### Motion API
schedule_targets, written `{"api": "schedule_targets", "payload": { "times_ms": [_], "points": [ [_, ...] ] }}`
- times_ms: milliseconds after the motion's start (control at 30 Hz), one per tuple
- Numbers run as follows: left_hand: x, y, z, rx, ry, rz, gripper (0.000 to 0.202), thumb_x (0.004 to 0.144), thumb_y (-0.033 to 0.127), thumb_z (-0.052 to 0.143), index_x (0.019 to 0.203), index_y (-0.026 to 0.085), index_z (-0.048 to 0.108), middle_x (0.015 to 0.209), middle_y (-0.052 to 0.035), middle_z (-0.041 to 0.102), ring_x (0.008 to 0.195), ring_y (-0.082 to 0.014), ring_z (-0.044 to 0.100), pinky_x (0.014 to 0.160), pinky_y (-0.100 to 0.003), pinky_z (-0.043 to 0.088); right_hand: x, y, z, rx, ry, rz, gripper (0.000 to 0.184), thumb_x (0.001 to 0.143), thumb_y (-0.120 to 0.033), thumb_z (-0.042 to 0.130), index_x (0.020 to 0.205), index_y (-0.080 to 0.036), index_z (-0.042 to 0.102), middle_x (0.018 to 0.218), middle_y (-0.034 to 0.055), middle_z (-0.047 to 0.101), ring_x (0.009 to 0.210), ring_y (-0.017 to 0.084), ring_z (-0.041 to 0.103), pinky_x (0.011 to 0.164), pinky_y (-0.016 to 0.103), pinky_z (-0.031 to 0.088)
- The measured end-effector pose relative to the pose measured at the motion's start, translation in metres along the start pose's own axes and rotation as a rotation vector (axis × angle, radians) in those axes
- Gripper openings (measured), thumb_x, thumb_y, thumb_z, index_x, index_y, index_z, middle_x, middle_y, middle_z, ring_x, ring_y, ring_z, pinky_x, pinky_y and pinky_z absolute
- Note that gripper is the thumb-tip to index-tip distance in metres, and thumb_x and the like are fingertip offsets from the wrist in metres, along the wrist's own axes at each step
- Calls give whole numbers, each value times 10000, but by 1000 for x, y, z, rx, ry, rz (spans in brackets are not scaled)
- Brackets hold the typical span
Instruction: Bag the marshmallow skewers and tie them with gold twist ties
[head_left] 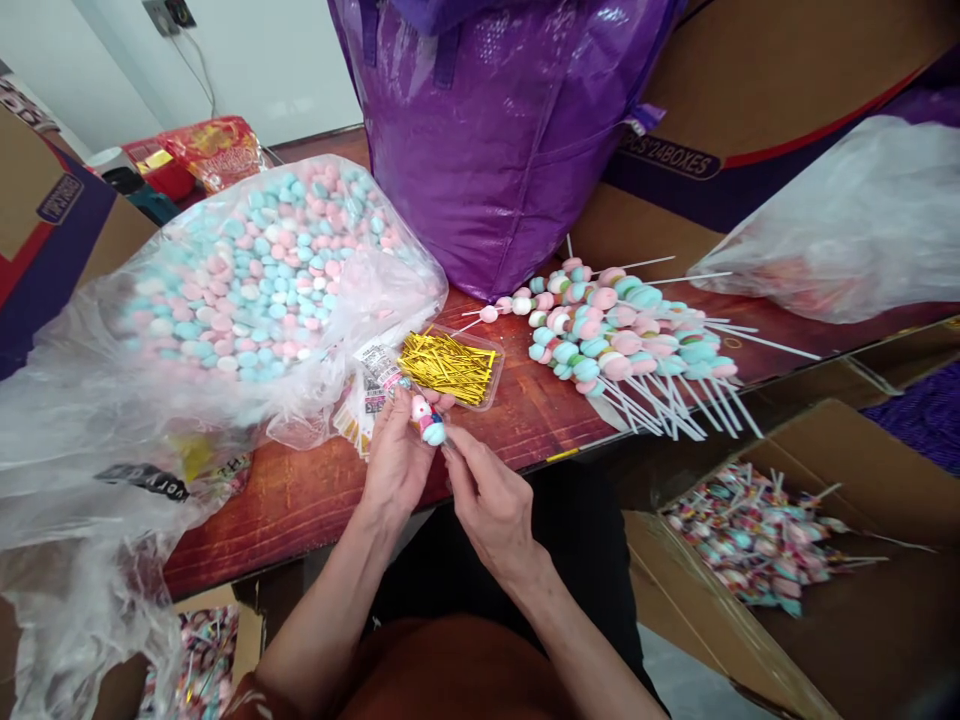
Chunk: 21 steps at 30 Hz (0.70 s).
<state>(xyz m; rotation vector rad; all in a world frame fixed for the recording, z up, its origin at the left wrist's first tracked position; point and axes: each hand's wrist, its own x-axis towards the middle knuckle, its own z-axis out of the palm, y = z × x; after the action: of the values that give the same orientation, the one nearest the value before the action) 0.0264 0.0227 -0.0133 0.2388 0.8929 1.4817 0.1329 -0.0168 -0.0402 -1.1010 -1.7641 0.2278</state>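
Brown shirt (427, 665) sits closest; beyond it, above the counter (251, 515) and just short of the gold ties (446, 365), is a pink, white and blue candy (429, 425). The left hand (401, 455) cradles it in curled fingers; the right hand (491, 500) pinches its near end. Likely light, soft and easily dented, it suits a gentle hold by the ends.

Just beyond the hands (491, 495), a tray (496, 372) of twist ties (448, 366) sits on the desk (525, 420); to the hands' left lies a bag (375, 300) of candies (262, 260), to their right candy sticks (630, 330). Farther back stands a sack (480, 150); below right, a carton (885, 640) holds sweets (757, 540).
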Motion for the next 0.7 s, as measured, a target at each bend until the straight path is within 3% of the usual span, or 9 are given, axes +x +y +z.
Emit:
{"api": "schedule_targets", "payload": {
  "times_ms": [167, 300, 433, 567, 700],
  "points": [
    [-1, -3, 4, -17, 37, 19, 280, 911, 449, 626, 862, 174, 614, 836, -16, 664, 893, -172, 706, 778, -290, 532, -6, 3, 2, -58, -5, -70, 362, 955, -52, 499, 1274, -124, 656, 846, 90, 761, 687, 155, 707, 721, 261, 609],
    [0, -3, 4, -21, 66, -44, 332, 942, 481, 560, 847, 168, 620, 819, -33, 672, 912, -197, 708, 791, -306, 536, -3, 2, 1, -4, -52, 24, 348, 979, -72, 461, 1236, -149, 682, 887, 84, 766, 714, 148, 701, 737, 261, 609],
    [0, -4, 3, 17, 43, -42, 313, 910, 483, 611, 873, 173, 626, 833, -36, 695, 922, -204, 710, 866, -331, 529, 0, 0, 1, 101, -65, 137, 311, 978, -94, 481, 1196, -166, 691, 993, 83, 774, 833, 159, 733, 799, 265, 610],
    [1, -4, 3, -16, 41, -41, 249, 893, 417, 662, 883, 171, 618, 797, -11, 685, 843, -171, 713, 844, -304, 531, -4, 1, 3, 16, 0, 32, 402, 946, -47, 515, 1323, -145, 611, 1099, 127, 756, 889, 185, 740, 832, 281, 598],
    [1, -2, 4, -60, 58, -66, 237, 920, 383, 636, 868, 152, 616, 777, -9, 675, 812, -153, 709, 852, -283, 520, -12, 4, 4, -40, 4, -62, 492, 922, -4, 523, 1389, -152, 563, 902, 86, 760, 677, 155, 695, 704, 255, 583]
  ]
}}
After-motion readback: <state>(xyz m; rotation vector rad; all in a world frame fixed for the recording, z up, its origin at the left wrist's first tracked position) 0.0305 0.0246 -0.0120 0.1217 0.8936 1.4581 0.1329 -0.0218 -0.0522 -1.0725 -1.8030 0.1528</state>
